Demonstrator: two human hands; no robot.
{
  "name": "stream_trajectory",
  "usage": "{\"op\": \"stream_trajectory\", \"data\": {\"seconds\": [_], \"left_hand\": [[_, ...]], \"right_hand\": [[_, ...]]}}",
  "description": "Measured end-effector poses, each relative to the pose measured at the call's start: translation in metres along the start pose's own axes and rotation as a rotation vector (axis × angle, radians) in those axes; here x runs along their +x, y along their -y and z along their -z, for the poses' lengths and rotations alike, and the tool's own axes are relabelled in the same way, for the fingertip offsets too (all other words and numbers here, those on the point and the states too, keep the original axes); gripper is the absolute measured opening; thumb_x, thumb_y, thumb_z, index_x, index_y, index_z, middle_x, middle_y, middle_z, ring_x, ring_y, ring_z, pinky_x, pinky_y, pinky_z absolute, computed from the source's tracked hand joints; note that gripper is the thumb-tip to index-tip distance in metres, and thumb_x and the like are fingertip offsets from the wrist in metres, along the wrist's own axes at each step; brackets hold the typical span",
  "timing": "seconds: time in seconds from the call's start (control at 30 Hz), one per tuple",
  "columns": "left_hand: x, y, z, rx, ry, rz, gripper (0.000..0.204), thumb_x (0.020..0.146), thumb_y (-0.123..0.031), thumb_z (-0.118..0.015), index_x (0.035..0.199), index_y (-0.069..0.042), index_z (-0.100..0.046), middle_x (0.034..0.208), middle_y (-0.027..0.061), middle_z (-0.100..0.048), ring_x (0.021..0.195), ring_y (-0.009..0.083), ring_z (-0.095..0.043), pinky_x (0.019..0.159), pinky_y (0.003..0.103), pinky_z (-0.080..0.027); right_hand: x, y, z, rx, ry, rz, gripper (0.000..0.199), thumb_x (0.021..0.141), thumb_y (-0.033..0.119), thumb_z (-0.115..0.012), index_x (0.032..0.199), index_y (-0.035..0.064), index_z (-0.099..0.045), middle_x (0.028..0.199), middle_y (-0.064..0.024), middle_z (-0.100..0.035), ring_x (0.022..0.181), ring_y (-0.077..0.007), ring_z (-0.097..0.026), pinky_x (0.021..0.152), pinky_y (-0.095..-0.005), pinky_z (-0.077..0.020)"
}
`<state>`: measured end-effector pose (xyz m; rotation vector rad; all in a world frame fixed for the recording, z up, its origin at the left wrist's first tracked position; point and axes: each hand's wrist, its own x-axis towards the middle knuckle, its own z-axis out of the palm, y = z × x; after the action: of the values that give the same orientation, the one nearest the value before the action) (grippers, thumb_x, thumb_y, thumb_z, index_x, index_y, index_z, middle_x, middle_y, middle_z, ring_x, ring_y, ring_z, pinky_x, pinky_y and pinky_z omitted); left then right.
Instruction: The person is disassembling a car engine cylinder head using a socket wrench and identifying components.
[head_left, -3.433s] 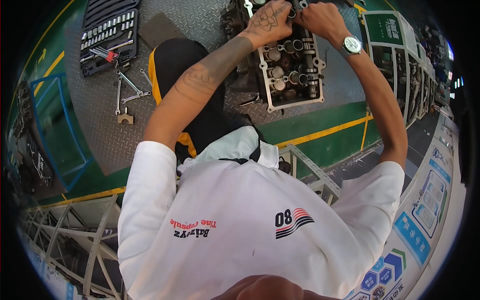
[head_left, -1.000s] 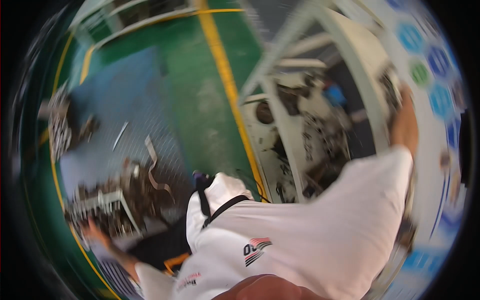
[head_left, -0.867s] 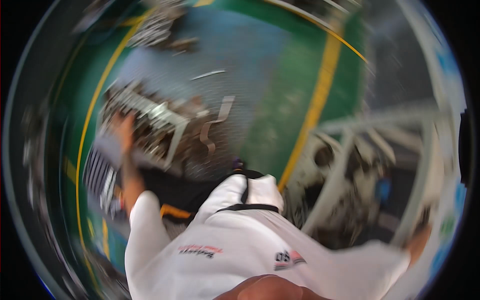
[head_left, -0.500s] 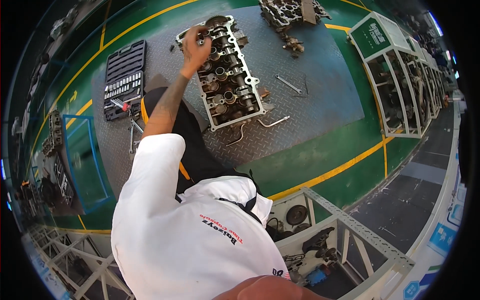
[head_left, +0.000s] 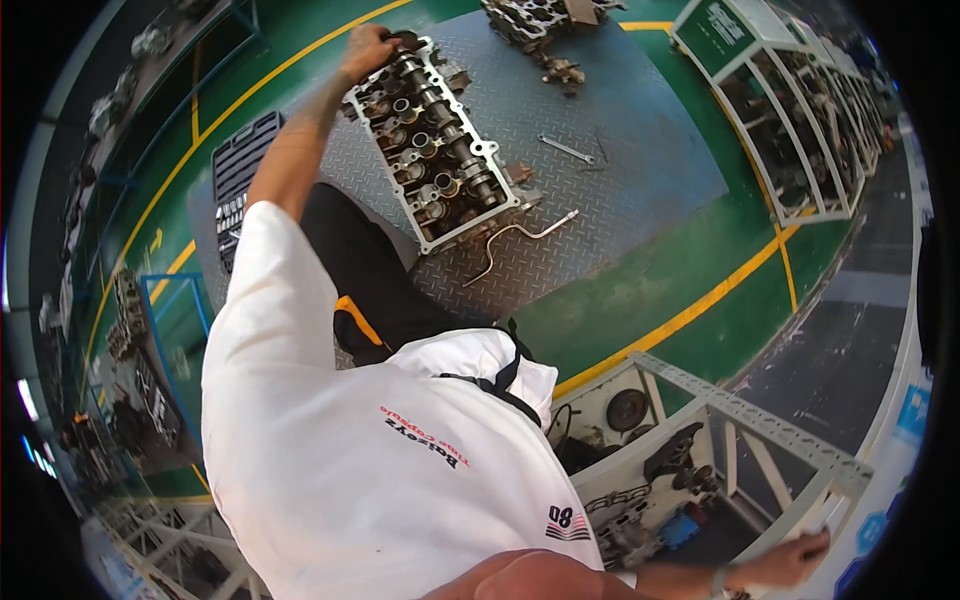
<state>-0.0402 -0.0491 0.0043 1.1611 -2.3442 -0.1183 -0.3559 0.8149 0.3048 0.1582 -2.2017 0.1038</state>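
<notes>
My left hand point(head_left: 368, 50) reaches to the far end of a cylinder head point(head_left: 437, 150), its fingers closed on the rim of a dark camshaft gear point(head_left: 405, 42). The metal head lies on the steel plate with its open side up, showing a camshaft point(head_left: 452, 125) along its right side and several round bores. My right hand point(head_left: 783, 562) is at the lower right, beside the end of a pale metal rack point(head_left: 740, 415). Its fingers are curled, and whether anything is in them is hidden.
A wrench point(head_left: 566, 149) and a bent metal pipe point(head_left: 520, 232) lie right of the head on the chequered plate point(head_left: 640, 180). Another engine part point(head_left: 545, 25) sits beyond. A black socket case point(head_left: 245, 155) is partly behind my left arm. A caged rack point(head_left: 770, 110) stands right.
My left hand has gone from above the head's upper left to the gear at its far end. My right hand has come into view at the lower right. The view has shifted.
</notes>
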Motion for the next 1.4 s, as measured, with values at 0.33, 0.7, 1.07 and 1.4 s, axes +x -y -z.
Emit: {"op": "stream_trajectory", "data": {"seconds": [0.33,0.7,1.07,1.4], "left_hand": [[0.004,-0.011,0.021,0.064,0.151,-0.004,0.036,0.083,-0.035,-0.069,0.098,-0.002,-0.072,0.09,0.0203,-0.069,0.089,0.0353,-0.065,0.081,0.041,-0.05],[-0.033,-0.068,0.037,0.24,-0.203,-0.536,0.022,0.088,-0.025,-0.062,0.09,-0.003,-0.061,0.084,0.015,-0.061,0.082,0.0351,-0.059,0.073,0.043,-0.048],[-0.204,-0.188,0.048,-0.052,0.211,-0.494,0.019,0.078,-0.014,-0.063,0.093,-0.003,-0.059,0.091,0.0089,-0.054,0.09,0.0257,-0.054,0.081,0.036,-0.043],[-0.216,-0.2,0.048,-0.117,0.027,-0.345,0.02,0.079,-0.014,-0.065,0.096,-0.006,-0.056,0.093,0.0111,-0.052,0.089,0.0298,-0.053,0.078,0.042,-0.044]], "right_hand": [[-0.238,0.435,-0.103,1.329,1.058,0.443,0.026,0.085,0.016,-0.065,0.104,-0.0018,-0.063,0.1,-0.0189,-0.063,0.093,-0.0334,-0.062,0.082,-0.0392,-0.05],[-0.297,0.489,-0.115,1.253,0.939,0.542,0.038,0.082,0.019,-0.071,0.115,0.0024,-0.061,0.103,-0.0145,-0.056,0.097,-0.0325,-0.055,0.082,-0.0403,-0.0482],[-0.261,0.527,-0.125,1.134,0.932,1.231,0.013,0.079,0.0,-0.061,0.089,-0.0013,-0.054,0.098,-0.0188,-0.058,0.093,-0.0378,-0.057,0.078,-0.0441,-0.0492],[-0.255,0.524,-0.128,1.358,0.897,1.259,0.018,0.073,-0.003,-0.06,0.091,-0.0018,-0.059,0.098,-0.0219,-0.058,0.094,-0.0389,-0.055,0.081,-0.0453,-0.048]]}}
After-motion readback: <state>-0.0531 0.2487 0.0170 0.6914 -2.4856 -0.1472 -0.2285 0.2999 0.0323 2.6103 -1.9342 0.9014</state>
